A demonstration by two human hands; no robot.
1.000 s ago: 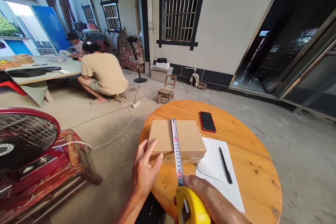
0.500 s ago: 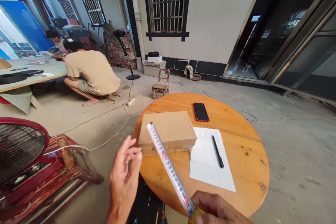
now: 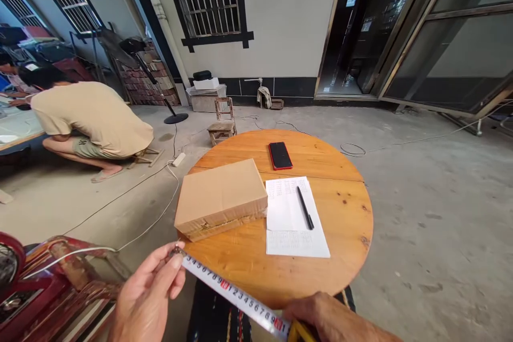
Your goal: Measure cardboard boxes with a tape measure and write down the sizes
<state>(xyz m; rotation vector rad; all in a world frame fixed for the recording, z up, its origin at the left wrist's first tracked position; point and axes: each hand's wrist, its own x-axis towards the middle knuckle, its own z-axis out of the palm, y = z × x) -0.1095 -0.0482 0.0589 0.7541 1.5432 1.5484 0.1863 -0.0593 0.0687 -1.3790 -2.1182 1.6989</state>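
A tape measure (image 3: 240,299) stretches between my two hands, its white blade with black numbers and red marks drawn out of a yellow case. My left hand (image 3: 146,291) pinches the blade's free end between thumb and fingers. At the bottom, my right hand (image 3: 332,320) is closed round the case, which is partly cut off by the frame edge. Just beyond the blade lies a closed cardboard box (image 3: 220,195) on the round wooden table (image 3: 344,224). The tape is apart from the box.
White papers (image 3: 286,240) with a black pen (image 3: 305,208) lie right of the box. A phone (image 3: 280,155) rests farther back. A red fan (image 3: 16,288) stands at left, a small wooden chair (image 3: 222,123) behind the table. Another person (image 3: 92,117) squats at a table far left.
My left hand, open before, has closed on the tape's end. The blade has swung down toward the left, away from over the box. The view has turned right.
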